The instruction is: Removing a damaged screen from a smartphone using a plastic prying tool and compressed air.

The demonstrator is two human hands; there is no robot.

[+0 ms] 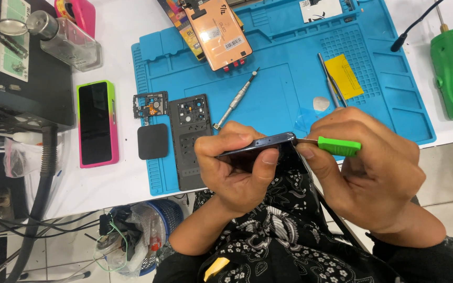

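Dark phone (255, 145) held edge-on above lap, just off counter (116, 63) edge. Left hand (237, 167) clamps it, thumb under, fingers over. Right hand (373, 167) pinches green-handled pry tool (336, 145), metal tip at phone's corner. Behind: blue work mat (289, 94) w/ screwdriver (235, 100), tweezers (331, 81), back cover (191, 141). Pink-cased phone (97, 123) left of mat.

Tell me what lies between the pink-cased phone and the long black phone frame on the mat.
Head view: a black square pad, with a small camera bracket above it.
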